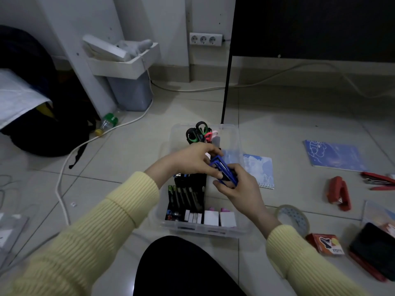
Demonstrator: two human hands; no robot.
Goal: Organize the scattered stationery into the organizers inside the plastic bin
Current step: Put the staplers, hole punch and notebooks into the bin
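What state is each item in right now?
plastic bin, lidless, partly filled
blue stapler, gripped by both hands over the bin
left hand, curled on the stapler
right hand, curled on the stapler
scissors, upright at the bin's back
red stapler, lying on the floor
tape roll, flat on the floor
blue notebook, closed, on the floor

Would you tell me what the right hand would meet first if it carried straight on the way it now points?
Most likely the left hand: the right hand points up and left at it, and both grip the blue stapler between them. Depth is hard to judge.
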